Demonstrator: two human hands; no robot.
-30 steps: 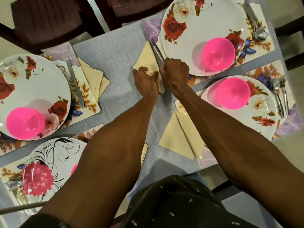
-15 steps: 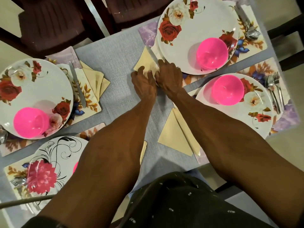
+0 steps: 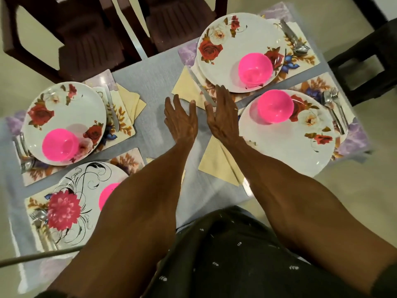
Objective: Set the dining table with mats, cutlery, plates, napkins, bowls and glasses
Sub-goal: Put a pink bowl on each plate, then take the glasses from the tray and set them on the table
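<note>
1. Currently both hands hover over the middle of the surface (image 3: 150,87) — left hand (image 3: 181,120) and right hand (image 3: 222,117), fingers straight and spread, gripping nothing.
2. Step in hand, as judged: finishing the far-right setting. Its napkin (image 3: 184,87) lies flat at the left edge of the far-right plate (image 3: 240,46), and the knife (image 3: 202,88) lies diagonally across the napkin's right side, tip near the right fingertips.
3. Check alignment. The knife runs at a slant to the plate rim; if straightening is wanted, nudge the handle end with one fingertip and hold the napkin down with the other hand so that the paper does not slide on the cloth.
4. Keep the right wrist high — the near-right plate (image 3: 300,147) and its bowl (image 3: 275,106) sit just beside that forearm, and the light plastic bowl would likely skid if brushed.
5. Compare with the other settings: napkin (image 3: 217,164) by the near-right plate, napkin (image 3: 131,102) by the far-left plate (image 3: 64,121). Match the fold direction and the gap to the plate.
6. Remaining item, as judged: no glasses are visible at any of the four places; the near-left setting is partly hidden by the left arm.
</note>
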